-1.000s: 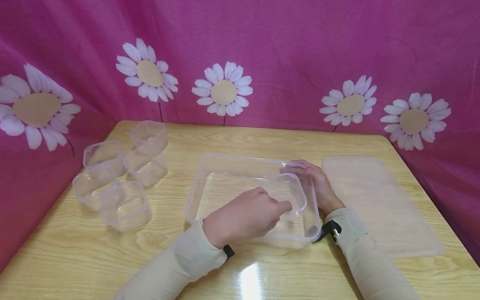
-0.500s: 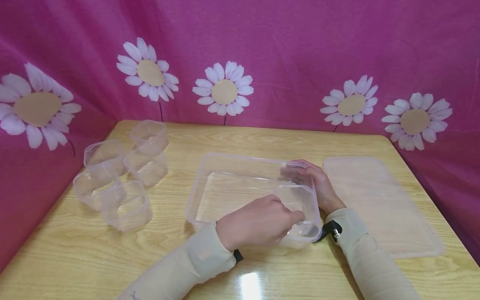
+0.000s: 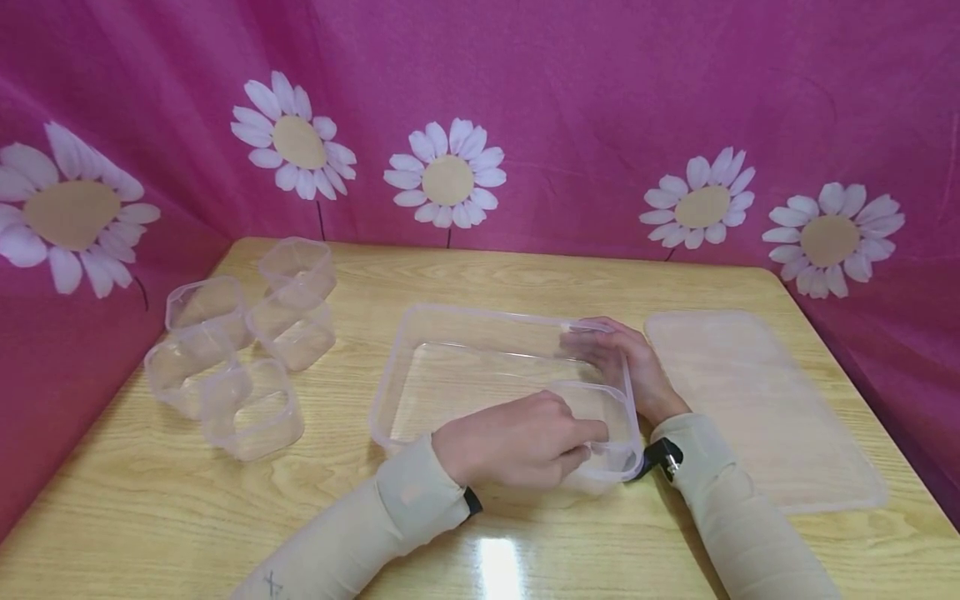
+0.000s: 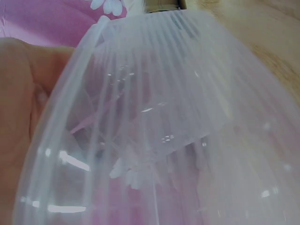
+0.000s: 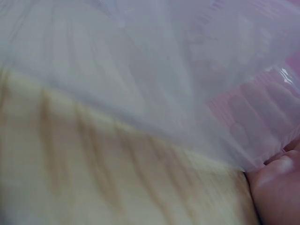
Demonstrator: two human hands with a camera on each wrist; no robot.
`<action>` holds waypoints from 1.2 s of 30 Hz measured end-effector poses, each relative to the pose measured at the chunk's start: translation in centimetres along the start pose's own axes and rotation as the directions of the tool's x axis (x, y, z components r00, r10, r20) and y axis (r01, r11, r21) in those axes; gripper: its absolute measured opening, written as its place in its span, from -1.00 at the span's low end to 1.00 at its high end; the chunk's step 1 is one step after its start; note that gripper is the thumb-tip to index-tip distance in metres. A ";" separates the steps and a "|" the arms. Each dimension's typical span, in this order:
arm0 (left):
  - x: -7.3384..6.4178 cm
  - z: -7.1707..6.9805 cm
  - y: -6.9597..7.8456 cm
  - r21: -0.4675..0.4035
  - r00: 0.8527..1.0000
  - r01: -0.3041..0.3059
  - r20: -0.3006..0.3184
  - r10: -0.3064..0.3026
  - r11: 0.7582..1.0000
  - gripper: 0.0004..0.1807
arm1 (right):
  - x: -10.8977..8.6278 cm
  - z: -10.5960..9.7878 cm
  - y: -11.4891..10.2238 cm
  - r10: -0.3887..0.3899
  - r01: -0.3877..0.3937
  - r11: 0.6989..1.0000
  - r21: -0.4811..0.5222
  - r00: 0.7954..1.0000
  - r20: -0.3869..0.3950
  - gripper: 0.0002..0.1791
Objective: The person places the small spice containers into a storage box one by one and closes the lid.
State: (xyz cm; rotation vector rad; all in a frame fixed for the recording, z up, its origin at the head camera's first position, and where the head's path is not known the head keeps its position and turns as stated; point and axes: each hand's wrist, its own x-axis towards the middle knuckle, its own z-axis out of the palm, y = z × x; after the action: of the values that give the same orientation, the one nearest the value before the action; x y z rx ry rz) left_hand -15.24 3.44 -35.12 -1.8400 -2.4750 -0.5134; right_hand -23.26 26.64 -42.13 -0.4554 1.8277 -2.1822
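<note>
Translucent plastic forms the large box (image 3: 450,392), which stands open on the wood-grain tabletop (image 3: 150,517), its long sides running left to right. A small cup (image 3: 611,404) of the same material is inside it, in the near right corner, close to the right wall. The left hand (image 3: 525,442) reaches over the box's near edge, its grip narrow, pinching the cup's wall on the side toward the hand; the fingertips are partly hidden. Whether the cup's base touches the box floor I cannot tell. The right hand (image 3: 636,365) holds the far right corner from outside, its fingers showing through the far wall. Within the box, bare floor stretches from the cup to the left wall, leaving most of its length open. On the right, just beyond the right hand, a flat lid (image 3: 757,408) lies near the tabletop's right edge. Five more small cups (image 3: 255,417) stand bunched near the left edge, with a stretch of wood between them and the box. Pink flowered cloth (image 3: 555,83) rises along the tabletop's far edge.
</note>
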 end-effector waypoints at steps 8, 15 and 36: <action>0.0 0.3 -0.3 -0.040 0.999 -0.025 0.026 0.027 0.999 -0.77 | 0.2 0.1 0.1 -0.003 0.003 1.000 -0.016 1.000 -0.016 -0.64; -0.1 0.3 0.0 0.052 0.988 0.013 0.155 -0.021 0.999 -0.75 | 0.4 0.1 0.3 -0.007 0.007 1.000 0.011 1.000 -0.013 -0.64; -0.1 1.2 0.2 0.106 0.989 -0.024 0.150 0.008 0.994 -0.76 | 0.3 0.1 0.3 -0.012 0.012 0.999 0.038 1.000 -0.013 -0.64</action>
State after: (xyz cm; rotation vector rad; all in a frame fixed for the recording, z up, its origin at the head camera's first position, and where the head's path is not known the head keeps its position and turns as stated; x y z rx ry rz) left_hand -14.80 3.68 -36.24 -1.9215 -2.5211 -0.2440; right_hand -23.54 26.42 -42.36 -0.4470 1.7907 -2.2286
